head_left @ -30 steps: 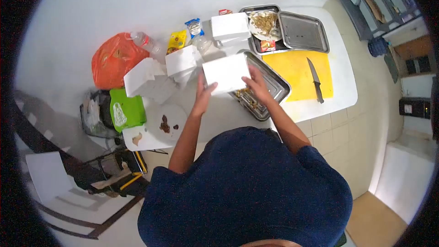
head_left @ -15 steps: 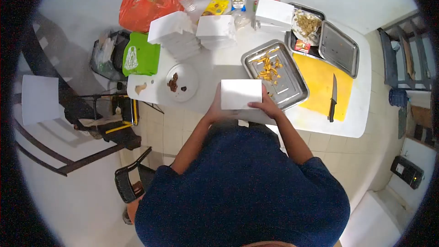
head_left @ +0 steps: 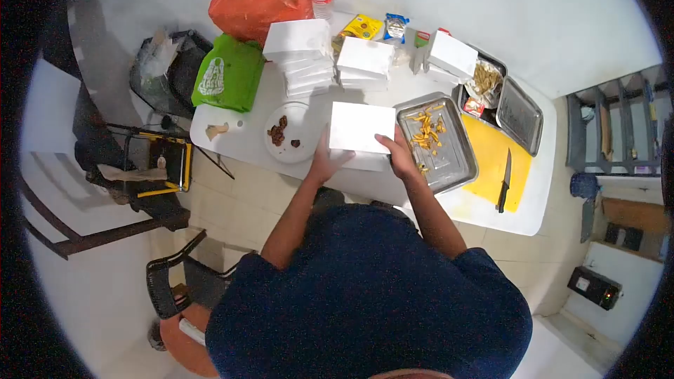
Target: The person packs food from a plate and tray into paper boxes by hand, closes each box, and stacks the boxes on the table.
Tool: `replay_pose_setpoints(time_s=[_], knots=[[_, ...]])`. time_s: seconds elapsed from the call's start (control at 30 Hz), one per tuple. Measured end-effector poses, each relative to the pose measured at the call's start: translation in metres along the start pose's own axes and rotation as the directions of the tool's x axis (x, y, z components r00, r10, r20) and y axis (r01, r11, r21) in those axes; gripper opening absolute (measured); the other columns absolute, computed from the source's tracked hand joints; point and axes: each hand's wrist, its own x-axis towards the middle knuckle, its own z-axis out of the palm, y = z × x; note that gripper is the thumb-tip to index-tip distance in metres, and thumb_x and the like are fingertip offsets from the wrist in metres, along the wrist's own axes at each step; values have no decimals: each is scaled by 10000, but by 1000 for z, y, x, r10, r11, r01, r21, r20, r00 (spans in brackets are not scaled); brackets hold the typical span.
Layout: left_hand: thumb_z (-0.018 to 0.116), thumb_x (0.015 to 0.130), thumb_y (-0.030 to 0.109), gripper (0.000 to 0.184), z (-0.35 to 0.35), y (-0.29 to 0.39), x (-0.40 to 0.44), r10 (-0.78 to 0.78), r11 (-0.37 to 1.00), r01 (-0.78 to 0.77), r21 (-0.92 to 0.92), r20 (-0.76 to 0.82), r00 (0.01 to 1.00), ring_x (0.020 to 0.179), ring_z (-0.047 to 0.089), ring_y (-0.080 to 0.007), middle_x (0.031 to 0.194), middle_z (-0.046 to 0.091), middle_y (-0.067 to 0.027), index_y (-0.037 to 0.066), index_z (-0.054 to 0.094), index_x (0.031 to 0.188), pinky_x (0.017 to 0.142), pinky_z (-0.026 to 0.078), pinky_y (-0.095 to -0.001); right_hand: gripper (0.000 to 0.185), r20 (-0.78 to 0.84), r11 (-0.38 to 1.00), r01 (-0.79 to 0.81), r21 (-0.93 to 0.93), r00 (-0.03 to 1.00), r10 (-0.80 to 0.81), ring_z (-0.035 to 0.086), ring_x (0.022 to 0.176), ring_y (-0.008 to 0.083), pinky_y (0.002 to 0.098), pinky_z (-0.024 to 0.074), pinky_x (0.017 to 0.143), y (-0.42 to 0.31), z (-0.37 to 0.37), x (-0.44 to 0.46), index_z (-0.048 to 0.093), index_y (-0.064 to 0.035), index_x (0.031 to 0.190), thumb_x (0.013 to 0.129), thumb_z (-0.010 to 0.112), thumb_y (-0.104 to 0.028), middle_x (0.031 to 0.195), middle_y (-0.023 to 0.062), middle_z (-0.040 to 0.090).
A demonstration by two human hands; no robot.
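Observation:
A closed white box (head_left: 361,127) is held level over the table's near edge. My left hand (head_left: 327,159) grips its left side from below, and my right hand (head_left: 400,154) holds the right side with the thumb on top. Just right of the box lies a metal tray (head_left: 449,161) with yellow-orange food strips (head_left: 425,130). To the left is a clear plate (head_left: 289,149) with dark brown pieces (head_left: 279,130). Behind the box stand stacks of white boxes (head_left: 365,57).
A knife (head_left: 505,182) lies on a yellow cutting board (head_left: 484,166) at right. Behind it are trays (head_left: 521,116) with food. An orange bag (head_left: 260,1), a bottle (head_left: 322,1) and a green bag (head_left: 228,74) are at back left. A chair (head_left: 166,288) stands lower left.
The view has shifted and turned. Over the past second both hands have brought the box from over the metal tray back towards my body, left of that tray.

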Motion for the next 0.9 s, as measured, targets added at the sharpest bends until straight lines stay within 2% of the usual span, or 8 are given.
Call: replay_pose_setpoints(time_s=[0.17, 0.2, 0.3, 0.43, 0.5, 0.57, 0.73, 0.9], knots=[[713, 808, 172, 770, -65, 45, 10, -31, 975, 14, -221, -74, 997, 1228, 432, -250, 1323, 448, -160, 2, 253, 1401, 1039, 333, -390, 474, -40, 1000, 2, -10, 999, -3, 520, 1084, 205, 332, 404, 941, -18, 75, 35, 438, 4, 1249, 854, 623, -183, 1171, 127, 560], [667, 839, 121, 686, -76, 39, 13, 84, 976, -105, -189, -116, 990, 1206, 451, -225, 1304, 468, -142, 14, 274, 1391, 1018, 349, -355, 436, -70, 999, -21, 29, 997, 23, 555, 1036, 203, 327, 438, 902, -32, 96, 37, 465, 10, 1224, 860, 614, -180, 1143, 128, 581], [649, 855, 118, 680, -113, 48, 24, 162, 967, -186, -176, -141, 977, 1212, 445, -223, 1315, 460, -147, 9, 259, 1401, 1021, 345, -353, 415, -59, 996, -21, 92, 998, 26, 571, 1012, 202, 324, 451, 886, -44, 132, 60, 495, 16, 1192, 861, 608, -209, 1139, 127, 583], [631, 871, 121, 707, -153, 46, 43, 140, 976, -168, -140, -190, 972, 1209, 446, -220, 1316, 457, -155, 10, 216, 1432, 1013, 355, -350, 417, -133, 987, -46, 151, 989, 66, 575, 1000, 198, 323, 445, 892, -62, 172, 92, 528, 9, 1161, 856, 598, -267, 1103, 109, 599], [625, 877, 135, 719, -164, 64, 39, 48, 950, -99, -297, -175, 983, 1147, 482, -209, 1279, 483, -151, 41, 195, 1445, 963, 398, -339, 411, -174, 988, -39, 151, 983, 65, 562, 1017, 187, 311, 426, 913, -69, 185, 106, 550, -6, 1152, 858, 594, -289, 1107, 95, 602], [620, 881, 139, 719, -173, 72, 44, -16, 925, -46, -378, -158, 987, 1115, 497, -201, 1263, 494, -148, 64, 187, 1451, 937, 416, -333, 381, -215, 995, -4, 95, 976, 24, 565, 990, 180, 309, 431, 893, -77, 193, 121, 570, -17, 1111, 859, 595, -302, 1072, 84, 608], [574, 910, 124, 666, -179, 76, 60, -3, 887, -90, -454, -201, 980, 1090, 504, -194, 1246, 501, -142, 100, 191, 1455, 939, 407, -321, 403, -185, 993, 99, -62, 977, -109, 569, 980, 172, 311, 456, 835, -99, 197, 173, 578, -25, 1115, 869, 590, -345, 1051, 76, 619], [574, 911, 126, 665, -186, 70, 75, -24, 874, -86, -479, -220, 975, 1111, 491, -189, 1264, 489, -133, 101, 193, 1456, 971, 383, -328, 487, -169, 985, -36, -171, 986, 7, 600, 903, 185, 349, 500, 738, -108, 192, 216, 540, -77, 1194, 869, 562, -439, 1034, 70, 613]])
